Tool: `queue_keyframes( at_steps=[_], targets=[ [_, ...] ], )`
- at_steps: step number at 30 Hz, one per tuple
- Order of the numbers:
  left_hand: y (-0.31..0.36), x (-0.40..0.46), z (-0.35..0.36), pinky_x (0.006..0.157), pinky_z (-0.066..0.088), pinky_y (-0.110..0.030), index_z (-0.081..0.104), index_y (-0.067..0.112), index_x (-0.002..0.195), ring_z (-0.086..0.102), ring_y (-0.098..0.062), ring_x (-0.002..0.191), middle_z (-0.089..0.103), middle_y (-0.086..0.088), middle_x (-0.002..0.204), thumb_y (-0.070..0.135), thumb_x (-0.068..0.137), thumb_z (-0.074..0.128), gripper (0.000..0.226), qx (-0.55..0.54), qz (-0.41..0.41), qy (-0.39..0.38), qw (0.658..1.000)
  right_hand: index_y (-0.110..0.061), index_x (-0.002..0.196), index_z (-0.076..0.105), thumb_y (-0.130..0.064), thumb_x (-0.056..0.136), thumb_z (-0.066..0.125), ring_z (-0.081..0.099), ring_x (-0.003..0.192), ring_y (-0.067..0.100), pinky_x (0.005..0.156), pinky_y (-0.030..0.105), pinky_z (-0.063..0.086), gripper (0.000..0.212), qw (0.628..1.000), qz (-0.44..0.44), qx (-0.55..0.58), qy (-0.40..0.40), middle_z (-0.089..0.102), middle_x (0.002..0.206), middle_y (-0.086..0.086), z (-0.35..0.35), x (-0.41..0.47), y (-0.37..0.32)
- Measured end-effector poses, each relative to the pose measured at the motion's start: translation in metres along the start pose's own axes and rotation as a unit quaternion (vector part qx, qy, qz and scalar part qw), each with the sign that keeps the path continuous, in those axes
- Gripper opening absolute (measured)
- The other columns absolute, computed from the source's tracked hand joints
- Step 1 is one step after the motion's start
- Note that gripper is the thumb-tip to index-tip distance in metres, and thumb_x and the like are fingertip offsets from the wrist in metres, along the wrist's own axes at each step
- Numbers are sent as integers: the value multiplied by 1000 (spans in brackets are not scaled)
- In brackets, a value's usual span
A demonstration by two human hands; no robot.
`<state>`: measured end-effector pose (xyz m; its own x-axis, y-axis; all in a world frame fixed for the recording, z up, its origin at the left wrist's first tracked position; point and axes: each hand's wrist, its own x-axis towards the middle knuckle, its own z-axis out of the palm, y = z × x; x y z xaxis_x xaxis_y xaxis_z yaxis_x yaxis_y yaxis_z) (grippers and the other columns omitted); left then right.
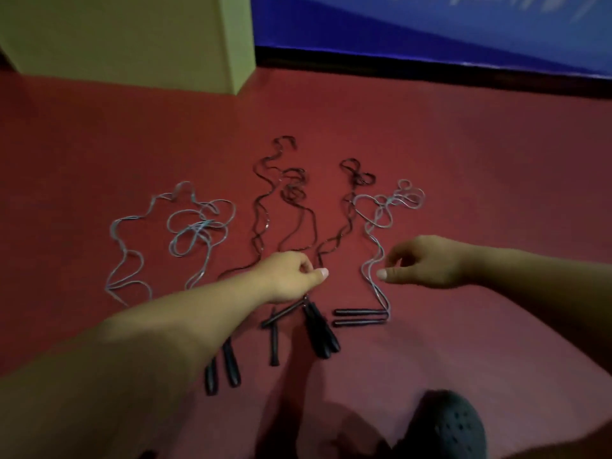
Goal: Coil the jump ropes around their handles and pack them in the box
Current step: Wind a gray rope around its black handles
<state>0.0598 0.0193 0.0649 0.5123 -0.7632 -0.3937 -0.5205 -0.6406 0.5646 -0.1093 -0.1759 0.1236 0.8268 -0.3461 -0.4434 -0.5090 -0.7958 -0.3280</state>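
Several jump ropes lie uncoiled on the red floor, their black handles nearest me. A grey rope sprawls at the left, with its handles partly under my left forearm. Two black ropes run up the middle. My left hand pinches the right-hand black rope just above its handles. Another grey rope lies at the right, its handles flat and side by side. My right hand hovers beside this rope with loosely curled fingers, holding nothing. The yellow-green box stands at the far left.
A blue wall panel with a dark base strip runs along the back right. My foot in a black perforated clog is at the bottom edge. Another pair of handles lies crossed near my left wrist.
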Motion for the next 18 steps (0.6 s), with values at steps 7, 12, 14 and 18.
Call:
queue_keyframes(
  at_steps=[7, 12, 14, 18],
  targets=[
    [6, 53, 103, 81, 48, -26, 65, 26, 93, 62, -18, 89, 68, 6, 92, 59, 90, 54, 35, -1, -46, -88, 995, -26, 114, 62, -66, 81, 59, 57, 85, 16, 79, 25, 45, 52, 999, 25, -14, -35, 64, 94, -6, 45, 57, 86],
    [-29, 100, 141, 83, 53, -35, 60, 27, 79, 67, -19, 84, 68, 8, 77, 53, 88, 60, 27, -51, -74, -110, 990, -20, 130, 51, -52, 85, 64, 56, 103, 25, 82, 27, 40, 57, 998, 34, 21, -47, 56, 119, 5, 128, 123, 141],
    [-47, 111, 148, 83, 52, -33, 60, 25, 78, 64, -19, 82, 64, 9, 74, 48, 89, 61, 25, -53, -91, -103, 989, -21, 132, 48, -48, 83, 68, 55, 109, 26, 85, 28, 41, 59, 997, 55, 42, -42, 51, 120, 4, 154, 139, 151],
    [-79, 133, 167, 76, 45, -25, 67, 27, 91, 64, -16, 87, 65, 10, 80, 39, 91, 62, 13, -46, -133, 15, 990, -21, 128, 53, -43, 74, 78, 55, 110, 26, 91, 33, 46, 64, 992, 57, 110, -31, 50, 120, 3, 202, 161, 166]
  ],
)
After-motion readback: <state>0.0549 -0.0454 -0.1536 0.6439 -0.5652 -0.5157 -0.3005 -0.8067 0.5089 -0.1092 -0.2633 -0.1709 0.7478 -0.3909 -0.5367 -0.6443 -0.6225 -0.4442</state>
